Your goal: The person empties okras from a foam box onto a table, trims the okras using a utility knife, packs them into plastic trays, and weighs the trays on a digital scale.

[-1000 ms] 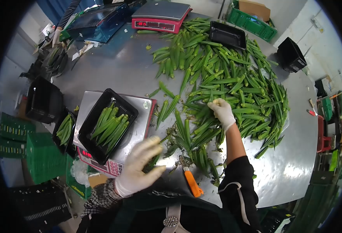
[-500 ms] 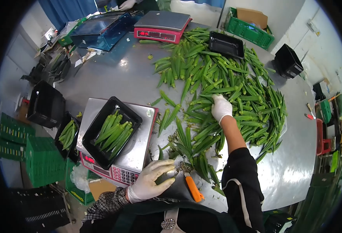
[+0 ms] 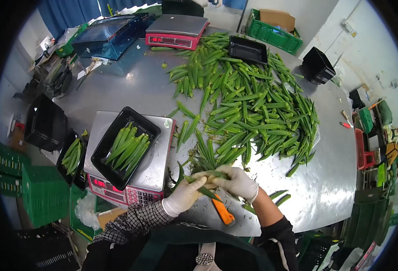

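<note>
My gloved left hand pinches an okra pod in front of my body. Right beside it, my gloved right hand has its fingers closed around okra, and the fingertips of both hands meet. Under them an orange-handled knife lies on the metal table. A large okra pile spreads beyond my hands. To the left, a black tray holding several okra pods rests on a scale with a red lit display.
A second black tray with okra stands left of the scale. Farther back are a red scale, an empty black tray on the pile, stacked black trays and a green crate. A co-worker's hand shows at the top.
My right hand has come back from the pile to meet my left hand. The left hand, open before, has closed on a pod. The camera view has shifted slightly.
</note>
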A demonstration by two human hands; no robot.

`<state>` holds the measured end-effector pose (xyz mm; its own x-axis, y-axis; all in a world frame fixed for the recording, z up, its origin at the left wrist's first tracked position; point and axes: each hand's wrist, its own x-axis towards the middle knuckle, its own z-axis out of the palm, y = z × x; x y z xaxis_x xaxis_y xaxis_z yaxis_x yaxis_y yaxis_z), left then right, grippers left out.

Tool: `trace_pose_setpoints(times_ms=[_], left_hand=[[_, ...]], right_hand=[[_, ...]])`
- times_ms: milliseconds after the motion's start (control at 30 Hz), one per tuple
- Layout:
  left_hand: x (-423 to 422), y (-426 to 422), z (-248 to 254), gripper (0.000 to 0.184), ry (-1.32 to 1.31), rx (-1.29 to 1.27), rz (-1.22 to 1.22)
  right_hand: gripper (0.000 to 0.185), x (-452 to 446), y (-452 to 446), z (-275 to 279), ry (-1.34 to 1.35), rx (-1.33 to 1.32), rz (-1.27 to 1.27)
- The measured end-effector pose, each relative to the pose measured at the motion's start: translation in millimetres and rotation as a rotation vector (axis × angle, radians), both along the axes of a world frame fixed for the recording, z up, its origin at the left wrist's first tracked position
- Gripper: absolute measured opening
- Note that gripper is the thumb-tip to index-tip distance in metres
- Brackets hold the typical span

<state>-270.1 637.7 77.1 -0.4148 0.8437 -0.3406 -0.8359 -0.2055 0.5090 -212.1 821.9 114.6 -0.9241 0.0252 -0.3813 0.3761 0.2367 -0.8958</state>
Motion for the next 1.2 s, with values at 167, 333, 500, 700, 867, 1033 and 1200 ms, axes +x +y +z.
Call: trace_pose_setpoints(times_ms=[167,333,500,700,867,1033,1200], left_hand=[[3,-37,-7,0.033,-0.137,-0.18,0.047],[6,-56,-1,0.035,-0.127,-0.174,0.024],[6,-58,0,0.036,-0.106,-0.194,0.105],[-5,-39,-1,0.037,-0.129,-0.173,-0.004],[2,-17,3,0.044,-0.096,-0.122,-0.178],[19,-3,10,0.044,-0.21,-0.01,-0.365],[44,2,9,0.041,-0.192,-0.073,-0.55]], right_hand=[[0.024,-55,48,-27,0.214,0.722,-0.183],[0.021,-142,88,-53,0.308,1.2,-0.059],[0.026,-190,106,-73,0.113,1.34,0.082],[0.014,-94,103,-12,0.384,0.134,-0.659],[0.009,9,89,1,0.384,-0.533,-0.796],[0.013,122,38,14,0.332,-0.362,-1.0],[0.01,256,-18,-2,0.217,-0.224,-1.36]])
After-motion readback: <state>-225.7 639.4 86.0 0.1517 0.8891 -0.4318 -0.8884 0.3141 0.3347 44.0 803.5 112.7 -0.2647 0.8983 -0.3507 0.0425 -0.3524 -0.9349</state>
